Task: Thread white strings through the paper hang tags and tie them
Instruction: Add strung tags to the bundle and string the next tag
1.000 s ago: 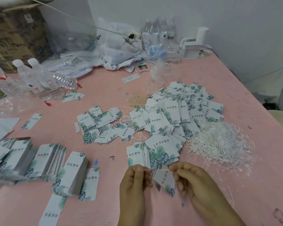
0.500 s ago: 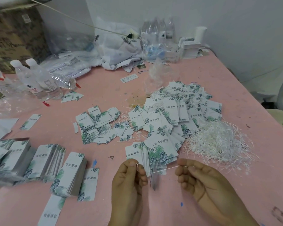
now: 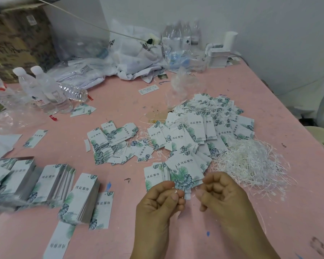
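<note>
- A pink worktop (image 3: 232,90) is seen, spread with hang tags (image 3: 204,131) at centre.
- A string heap (image 3: 251,163) lies at centre right.
- At lower centre, a string end (image 3: 175,191) is pinched in the left hand (image 3: 157,202) grip; the right hand (image 3: 221,193) is curled, its hold unclear.

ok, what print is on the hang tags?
White hang tags with green-blue leaf print and dark lettering; clearest in head view.

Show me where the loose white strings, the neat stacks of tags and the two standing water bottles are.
Loose white strings (image 3: 251,161): head view, middle of the tangled heap.
Stacked tags (image 3: 84,195): head view, top face of one stack.
Standing water bottles (image 3: 51,90): head view, body of the nearer bottle.
</note>
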The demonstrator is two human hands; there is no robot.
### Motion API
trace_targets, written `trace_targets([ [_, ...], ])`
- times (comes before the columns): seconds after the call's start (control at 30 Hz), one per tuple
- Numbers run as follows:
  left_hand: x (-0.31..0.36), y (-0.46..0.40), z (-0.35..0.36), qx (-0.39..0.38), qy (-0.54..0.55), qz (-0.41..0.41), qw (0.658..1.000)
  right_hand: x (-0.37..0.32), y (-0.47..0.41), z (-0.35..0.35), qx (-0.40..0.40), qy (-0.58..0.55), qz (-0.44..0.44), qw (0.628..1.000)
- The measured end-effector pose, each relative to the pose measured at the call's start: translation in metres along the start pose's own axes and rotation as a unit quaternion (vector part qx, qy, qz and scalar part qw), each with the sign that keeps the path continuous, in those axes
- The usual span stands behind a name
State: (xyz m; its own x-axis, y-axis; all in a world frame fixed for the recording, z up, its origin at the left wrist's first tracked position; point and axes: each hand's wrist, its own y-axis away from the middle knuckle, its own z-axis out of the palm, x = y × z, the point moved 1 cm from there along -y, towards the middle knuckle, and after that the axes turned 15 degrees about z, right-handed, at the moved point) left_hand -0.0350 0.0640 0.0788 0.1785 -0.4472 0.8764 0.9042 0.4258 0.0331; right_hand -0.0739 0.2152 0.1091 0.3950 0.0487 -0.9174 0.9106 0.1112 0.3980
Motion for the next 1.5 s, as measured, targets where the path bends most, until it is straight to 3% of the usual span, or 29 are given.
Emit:
trace_targets([
  [0.27, -0.003, 0.004, 0.004, -0.035, -0.020, -0.002, 0.999, 0.001, 0.002, 0.002, -0.014, 0.022, -0.031, 0.999],
  [0.57, -0.004, 0.003, 0.005, -0.018, -0.024, 0.000, 1.000, -0.001, 0.007, 0.004, -0.050, -0.082, 0.018, 0.995],
  [0.83, -0.001, 0.005, 0.008, -0.029, 0.001, -0.025, 0.999, -0.001, 0.010, 0.000, -0.015, -0.020, -0.012, 1.000],
  [1.1, -0.004, 0.007, 0.006, -0.035, -0.053, 0.025, 0.998, -0.001, 0.014, 0.000, -0.059, -0.041, -0.009, 0.997],
  [1.5, 0.017, 0.014, 0.017, -0.097, -0.150, 0.066, 0.982, -0.002, 0.015, 0.004, -0.019, -0.036, -0.018, 0.999],
])
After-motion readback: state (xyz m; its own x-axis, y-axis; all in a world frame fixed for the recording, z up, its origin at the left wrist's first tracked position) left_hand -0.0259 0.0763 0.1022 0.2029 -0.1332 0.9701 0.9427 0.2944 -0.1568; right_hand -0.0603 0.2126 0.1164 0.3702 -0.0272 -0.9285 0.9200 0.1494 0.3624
